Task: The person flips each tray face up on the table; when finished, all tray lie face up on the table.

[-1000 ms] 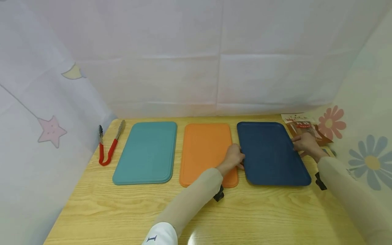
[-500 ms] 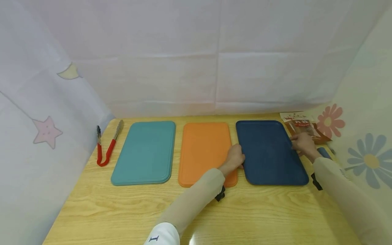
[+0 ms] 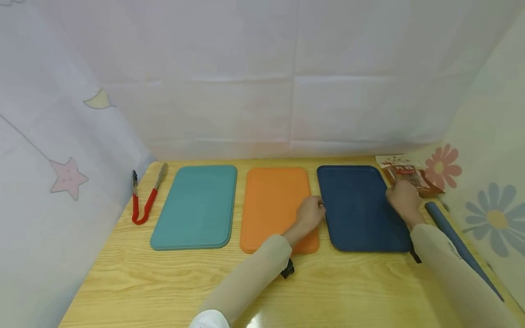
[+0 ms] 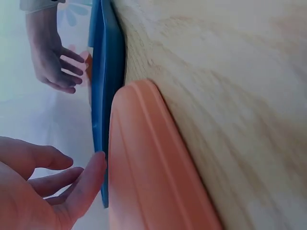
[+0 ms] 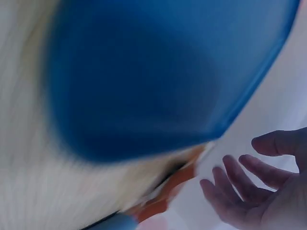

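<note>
A dark blue tray (image 3: 357, 212) lies flat on the table, right of an orange tray (image 3: 272, 196). My left hand (image 3: 310, 213) hovers over the orange tray's right edge, close to the blue rim. In the left wrist view, that hand (image 4: 53, 191) has loosely bent fingers, grasping nothing; whether a fingertip touches the blue rim, I cannot tell. My right hand (image 3: 404, 202) is raised above the blue tray's right side. The right wrist view gives its fingers (image 5: 249, 182) spread and relaxed, apart from the tray.
A teal tray (image 3: 197, 205) lies left of the orange one, with red-handled tongs (image 3: 145, 205) beyond it. A brown-and-white food packet (image 3: 410, 175) sits at the back right corner. A long blue-grey rod or roll (image 3: 459, 246) runs along the right edge, partly behind my right forearm.
Both hands, earlier at the blue tray's side rims, have come off their hold. The right has lifted and shifted slightly over the tray, uncovering more of the blue-grey rod. The tray itself stays put.
</note>
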A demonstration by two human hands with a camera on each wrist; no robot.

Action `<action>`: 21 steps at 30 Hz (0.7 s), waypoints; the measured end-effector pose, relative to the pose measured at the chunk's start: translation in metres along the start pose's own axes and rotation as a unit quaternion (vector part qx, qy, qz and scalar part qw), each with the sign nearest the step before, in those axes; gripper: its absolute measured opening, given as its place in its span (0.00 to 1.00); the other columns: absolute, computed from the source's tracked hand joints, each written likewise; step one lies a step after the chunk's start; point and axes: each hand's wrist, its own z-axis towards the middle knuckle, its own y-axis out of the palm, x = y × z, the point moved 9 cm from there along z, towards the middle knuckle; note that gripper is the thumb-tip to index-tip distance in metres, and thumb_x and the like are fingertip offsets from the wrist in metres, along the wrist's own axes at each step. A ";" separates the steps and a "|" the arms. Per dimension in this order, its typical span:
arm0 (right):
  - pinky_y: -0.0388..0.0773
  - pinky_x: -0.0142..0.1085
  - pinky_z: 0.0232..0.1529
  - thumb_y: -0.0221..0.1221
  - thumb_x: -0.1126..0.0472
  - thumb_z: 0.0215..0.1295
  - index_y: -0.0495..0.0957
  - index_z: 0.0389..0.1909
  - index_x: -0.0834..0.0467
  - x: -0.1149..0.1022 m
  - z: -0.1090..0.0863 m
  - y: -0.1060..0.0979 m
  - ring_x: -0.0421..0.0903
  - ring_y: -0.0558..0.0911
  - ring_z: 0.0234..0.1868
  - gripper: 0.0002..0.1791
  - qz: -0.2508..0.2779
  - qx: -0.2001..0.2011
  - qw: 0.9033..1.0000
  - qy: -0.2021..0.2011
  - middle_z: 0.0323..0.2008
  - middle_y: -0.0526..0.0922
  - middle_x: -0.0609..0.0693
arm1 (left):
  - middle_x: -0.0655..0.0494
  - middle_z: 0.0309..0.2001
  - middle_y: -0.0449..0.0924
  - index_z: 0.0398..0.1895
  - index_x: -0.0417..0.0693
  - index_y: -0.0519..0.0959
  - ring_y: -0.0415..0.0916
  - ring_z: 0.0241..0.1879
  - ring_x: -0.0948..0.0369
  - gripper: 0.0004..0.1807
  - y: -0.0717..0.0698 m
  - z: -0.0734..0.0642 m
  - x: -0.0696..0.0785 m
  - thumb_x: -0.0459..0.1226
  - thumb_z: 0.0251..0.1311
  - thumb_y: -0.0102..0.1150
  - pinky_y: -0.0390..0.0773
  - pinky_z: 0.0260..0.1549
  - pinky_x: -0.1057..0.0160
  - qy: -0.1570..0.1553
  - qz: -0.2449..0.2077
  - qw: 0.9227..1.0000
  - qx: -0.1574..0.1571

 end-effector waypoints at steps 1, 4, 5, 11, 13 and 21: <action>0.71 0.54 0.22 0.47 0.63 0.64 0.77 0.51 0.69 -0.007 -0.002 0.001 0.67 0.78 0.34 0.20 0.004 0.005 1.000 -0.006 0.41 0.78 0.71 | 0.56 0.30 0.79 0.34 0.42 0.84 0.70 0.22 0.65 0.08 -0.003 -0.003 -0.003 0.30 0.63 0.54 0.64 0.17 0.72 0.000 0.015 1.000 0.004; 0.74 0.55 0.28 0.48 0.61 0.68 0.74 0.58 0.68 -0.030 -0.010 0.011 0.67 0.78 0.41 0.22 0.033 -0.011 0.999 -0.022 0.49 0.77 0.70 | 0.50 0.48 0.78 0.51 0.43 0.82 0.77 0.39 0.57 0.13 -0.020 -0.012 -0.014 0.35 0.67 0.54 0.74 0.23 0.66 -0.001 0.051 0.999 0.017; 0.74 0.55 0.31 0.48 0.60 0.69 0.74 0.58 0.68 -0.038 -0.012 0.014 0.66 0.77 0.43 0.22 0.046 -0.022 0.998 -0.027 0.50 0.76 0.69 | 0.49 0.51 0.76 0.52 0.43 0.81 0.76 0.42 0.54 0.14 -0.027 -0.014 -0.019 0.35 0.68 0.54 0.75 0.24 0.64 -0.001 0.057 0.998 0.020; 0.76 0.53 0.43 0.48 0.61 0.72 0.74 0.58 0.68 -0.090 -0.032 0.036 0.63 0.77 0.49 0.20 0.113 -0.080 0.988 -0.062 0.54 0.76 0.68 | 0.43 0.61 0.69 0.59 0.39 0.76 0.67 0.58 0.44 0.19 -0.079 -0.026 -0.067 0.35 0.67 0.54 0.80 0.33 0.48 -0.023 0.087 0.995 0.051; 0.76 0.54 0.46 0.48 0.62 0.72 0.73 0.59 0.68 -0.109 -0.038 0.043 0.63 0.77 0.51 0.20 0.128 -0.099 0.984 -0.076 0.55 0.76 0.68 | 0.40 0.62 0.68 0.59 0.37 0.75 0.66 0.59 0.42 0.20 -0.096 -0.030 -0.085 0.34 0.66 0.54 0.80 0.38 0.45 -0.035 0.096 0.993 0.066; 0.78 0.49 0.44 0.48 0.61 0.73 0.68 0.65 0.68 -0.171 -0.055 0.077 0.61 0.79 0.49 0.24 0.134 -0.178 0.968 -0.116 0.56 0.75 0.68 | 0.29 0.64 0.64 0.63 0.30 0.69 0.63 0.62 0.35 0.25 -0.119 -0.042 -0.127 0.33 0.65 0.58 0.68 0.57 0.42 -0.036 0.099 0.994 0.043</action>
